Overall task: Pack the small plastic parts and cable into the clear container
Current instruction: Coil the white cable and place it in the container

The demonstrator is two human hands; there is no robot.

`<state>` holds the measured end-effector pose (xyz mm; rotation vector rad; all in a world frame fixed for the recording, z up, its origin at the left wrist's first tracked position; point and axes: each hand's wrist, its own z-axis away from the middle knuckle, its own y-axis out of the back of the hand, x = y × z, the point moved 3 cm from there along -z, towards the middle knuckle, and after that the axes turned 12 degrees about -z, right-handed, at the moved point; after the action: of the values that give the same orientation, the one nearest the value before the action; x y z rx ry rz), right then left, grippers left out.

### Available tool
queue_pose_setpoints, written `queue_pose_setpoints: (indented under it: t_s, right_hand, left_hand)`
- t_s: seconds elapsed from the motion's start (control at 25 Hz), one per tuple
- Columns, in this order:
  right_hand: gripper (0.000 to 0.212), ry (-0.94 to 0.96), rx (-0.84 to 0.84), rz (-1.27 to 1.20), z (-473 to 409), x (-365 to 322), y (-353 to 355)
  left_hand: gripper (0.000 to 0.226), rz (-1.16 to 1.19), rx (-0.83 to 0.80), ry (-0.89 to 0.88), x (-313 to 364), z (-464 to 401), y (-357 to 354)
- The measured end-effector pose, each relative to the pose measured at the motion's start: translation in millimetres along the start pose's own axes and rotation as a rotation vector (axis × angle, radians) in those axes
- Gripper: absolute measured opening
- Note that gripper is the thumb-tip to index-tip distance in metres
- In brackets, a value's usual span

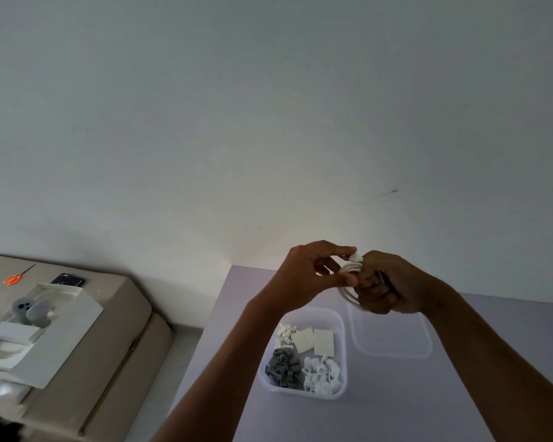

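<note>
Right, I have both hands raised above the pale table (508, 362), and the white cable (350, 272) is caught between them. It looks like a thin, glossy cord wound into a small coil of several loops, with a stubby white plug end sticking up at the top. One loop sags out below the hands and hangs over the far edge of the clear lid (393, 342) lying flat on the table.

My right hand (393, 285) is curled closed around the right side of the coil, fingers wrapped tight so the loops vanish into the fist; something grey shows inside that grip too, but I cannot tell what it is. My left hand (307, 275) meets the coil from the left: the forefinger and thumb pinch at the plug end, the other fingers bent loosely beneath the loops.

Under my left wrist sits the clear container (340, 320), open on the table just left of the lid. Inside it lie grey plastic clips (283, 366) at the near left, white clips (321, 374) at the near right, flat cream squares (316, 341) behind them, and a few tiny white pieces (286, 333) in the far left corner.
</note>
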<state>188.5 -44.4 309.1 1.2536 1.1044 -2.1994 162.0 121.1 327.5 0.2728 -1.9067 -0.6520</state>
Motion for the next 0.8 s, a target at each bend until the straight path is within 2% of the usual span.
queue_pose_setpoints:
  t_s: [0.12,0.24,0.48,0.6,0.68,0.8]
  right_hand:
    - [0.024,0.005,0.036,-0.025,2.5,-1.6,1.0]
    - [0.021,0.092,0.093,-0.002,1.6,-5.3,-2.5]
    - [0.031,0.256,0.344,0.214,-2.6,-11.1,-3.4]
    - [0.026,0.355,0.425,0.259,-3.5,-9.9,1.5]
    - [0.015,0.452,0.485,0.371,-1.9,-12.9,6.1]
    - [0.019,0.552,0.519,0.638,-2.3,-17.3,7.2]
  left_hand:
    - [0.046,-0.137,-0.065,-0.062,0.1,-4.0,1.1]
    - [0.034,-0.295,-0.026,-0.126,-0.2,-8.7,0.4]
    - [0.028,-0.368,0.066,-0.15,-4.5,-15.6,-2.1]
    - [0.025,-0.412,0.089,-0.166,-8.2,-16.7,-4.1]
    - [0.024,-0.423,0.118,-0.154,-14.5,-14.8,-1.7]
    - [0.021,-0.408,0.115,-0.107,-23.0,-12.2,4.5]
